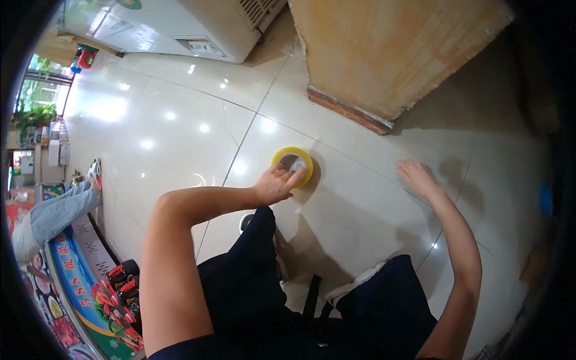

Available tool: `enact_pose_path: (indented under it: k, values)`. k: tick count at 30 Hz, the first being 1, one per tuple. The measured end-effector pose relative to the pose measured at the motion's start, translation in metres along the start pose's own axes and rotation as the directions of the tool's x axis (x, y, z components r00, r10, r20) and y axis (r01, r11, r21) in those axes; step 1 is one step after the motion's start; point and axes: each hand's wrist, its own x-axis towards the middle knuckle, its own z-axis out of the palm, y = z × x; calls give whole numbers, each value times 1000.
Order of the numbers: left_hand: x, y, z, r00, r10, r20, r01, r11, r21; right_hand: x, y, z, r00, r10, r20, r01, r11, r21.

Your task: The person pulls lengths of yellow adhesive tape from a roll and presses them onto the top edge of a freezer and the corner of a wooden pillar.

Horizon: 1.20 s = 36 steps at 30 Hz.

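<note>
My left hand [275, 183] grips a wide roll of yellowish clear packing tape [308, 157], its fingers at the near rim and inside the core. The roll is held over the glossy tiled floor [342, 198], and its shadow falls beside it. My right hand [417, 177] is off to the right, apart from the roll, with the fingers together and slightly blurred. Whether it holds a thin strip of tape cannot be told. Both my knees, in dark cloth, show below the hands.
A wooden panel [396, 49] with a reddish wood edge stands ahead to the right. A white appliance cabinet [157, 27] stands ahead to the left. At the far left a person in a checked garment [67, 207] is by a colourful printed counter [74, 270] with several dark bottles.
</note>
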Motion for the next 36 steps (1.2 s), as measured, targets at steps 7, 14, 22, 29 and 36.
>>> enact_pose_path:
  k: [7,14,22,29,36]
  values:
    - [29,16,-22,964,-234,126,260,928,-266,8,-33,9,995,-16,102,8,997,83]
    - [75,9,-15,706,-613,354,706,573,-416,10,-23,17,993,-102,65,97,992,78]
    - [97,13,-23,660,-650,376,745,501,-441,-5,-11,28,995,-49,89,41,995,93]
    - [68,-8,-19,790,-491,368,614,626,-481,-5,-13,30,989,-74,128,67,996,59]
    - [58,5,-70,925,-70,372,378,247,-892,-2,-50,-6,991,7,134,-61,913,404]
